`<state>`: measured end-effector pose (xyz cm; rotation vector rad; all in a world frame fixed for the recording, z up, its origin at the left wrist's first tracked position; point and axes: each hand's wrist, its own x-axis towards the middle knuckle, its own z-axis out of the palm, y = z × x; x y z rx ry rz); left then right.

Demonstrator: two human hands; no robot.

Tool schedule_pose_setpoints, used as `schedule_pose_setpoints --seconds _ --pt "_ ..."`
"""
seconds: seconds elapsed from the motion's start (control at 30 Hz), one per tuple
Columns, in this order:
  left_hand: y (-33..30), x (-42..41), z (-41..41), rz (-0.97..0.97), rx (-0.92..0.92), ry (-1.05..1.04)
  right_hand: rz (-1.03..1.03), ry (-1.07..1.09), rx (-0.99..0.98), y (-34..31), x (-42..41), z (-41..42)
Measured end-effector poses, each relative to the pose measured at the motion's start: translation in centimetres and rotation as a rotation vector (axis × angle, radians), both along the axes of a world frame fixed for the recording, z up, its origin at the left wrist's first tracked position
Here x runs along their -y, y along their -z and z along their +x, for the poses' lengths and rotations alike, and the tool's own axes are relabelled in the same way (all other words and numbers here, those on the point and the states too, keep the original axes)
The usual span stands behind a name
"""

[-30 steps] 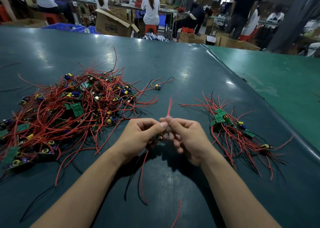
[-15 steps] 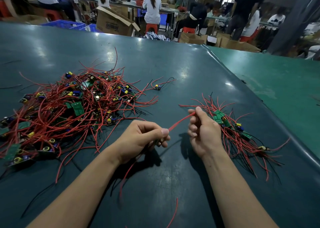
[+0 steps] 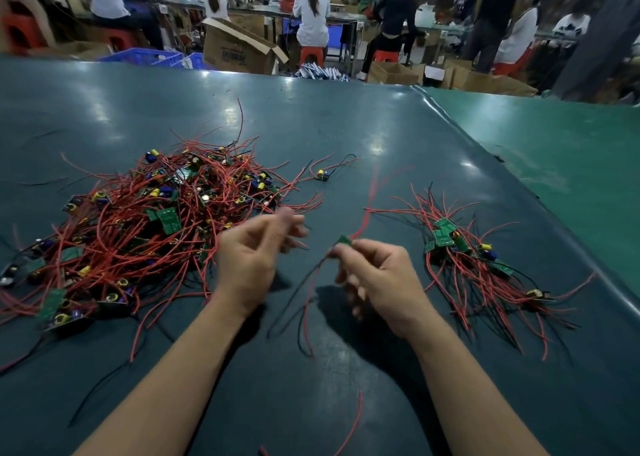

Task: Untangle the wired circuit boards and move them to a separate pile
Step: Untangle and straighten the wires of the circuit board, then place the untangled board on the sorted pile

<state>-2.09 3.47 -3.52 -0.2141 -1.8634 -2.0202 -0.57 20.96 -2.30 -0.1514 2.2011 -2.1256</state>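
A big tangled pile of green circuit boards with red and black wires lies on the left of the dark table. A smaller sorted pile lies on the right. Between them my right hand pinches one small green board at its fingertips. That board's red wire sticks up and its other wires hang down to the table. My left hand hovers beside the big pile, blurred, with fingers loosely curled and nothing seen in them.
One lone board with wires lies behind my hands. A loose red wire lies near the front edge. A lighter green table adjoins on the right. Seated and standing workers, cardboard boxes and blue crates stand beyond the far edge.
The board has passed from my left hand to my right. My left hand has let go and drawn back toward the big pile. The red wire now points up from my right fingertips.
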Motion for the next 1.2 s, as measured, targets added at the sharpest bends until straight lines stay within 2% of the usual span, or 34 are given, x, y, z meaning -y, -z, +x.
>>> schedule_pose_setpoints --seconds 0.1,0.2,0.3,0.4,0.53,0.63,0.8,0.93,1.1,1.2 --pt "0.1 2.0 -0.7 0.002 -0.180 -0.340 -0.198 0.259 -0.132 -0.9 -0.6 -0.5" --pt "0.4 2.1 -0.6 -0.063 -0.209 -0.413 -0.440 0.504 -0.203 -1.3 -1.5 -1.1" --pt "0.8 1.2 -0.2 -0.179 -0.177 -0.330 -0.690 0.608 -0.025 -0.9 -1.7 -1.7" --pt "1.3 0.8 -0.1 -0.354 -0.117 -0.205 -0.740 0.570 0.216 0.0 -1.4 -1.9" --pt "1.6 1.0 -0.4 -0.528 -0.069 -0.146 -0.648 0.518 0.215 0.8 -1.2 -2.1" --pt "1.8 0.8 -0.9 -0.673 -0.073 -0.173 -0.491 0.493 0.146 1.0 -1.3 -2.6" --pt "1.7 0.6 -1.0 -0.760 -0.060 -0.185 -0.398 0.519 0.093 0.9 -2.5 -3.9" --pt "1.8 0.3 -1.4 -0.816 -0.058 -0.214 -0.182 0.533 -0.003 1.2 -2.5 -3.8" --pt "1.6 0.0 -1.4 -0.899 -0.008 -0.234 0.195 0.509 -0.105 2.7 -2.1 -3.7" --pt "1.5 0.0 -1.3 -0.933 0.005 -0.235 0.334 0.474 -0.163 3.0 -1.7 -3.5"
